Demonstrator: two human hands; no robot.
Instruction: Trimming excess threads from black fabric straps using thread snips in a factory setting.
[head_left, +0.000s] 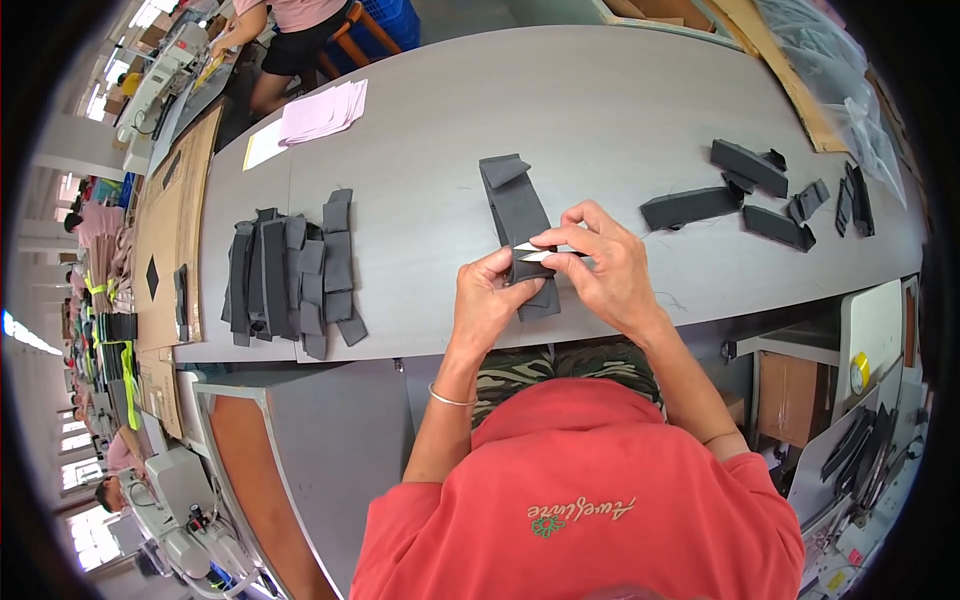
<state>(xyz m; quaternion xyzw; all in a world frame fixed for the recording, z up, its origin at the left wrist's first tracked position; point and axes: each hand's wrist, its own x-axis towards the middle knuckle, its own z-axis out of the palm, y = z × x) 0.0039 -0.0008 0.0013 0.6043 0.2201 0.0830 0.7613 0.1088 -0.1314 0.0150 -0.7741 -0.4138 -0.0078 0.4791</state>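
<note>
A dark grey fabric strip (522, 205) with folded ends lies before me on the grey table, its near end raised in my fingers. My left hand (487, 298) is closed, pinching that near end between thumb and fingers. In my right hand (608, 268) is a small pair of thread snips (535, 254). Their pale pointed blades lie spread over the strip, close to my left thumb. The rest of the snips is hidden by my right fingers. Whether the blades touch a thread is too small to tell.
Left of my hands lies a pile of dark fabric strips (272, 280). Several more folded strips (690, 207) are scattered at the right. Pink papers (325, 112) sit at the far left of the table (420, 110). Cardboard (165, 235) borders its left side. Another person (290, 45) works beyond.
</note>
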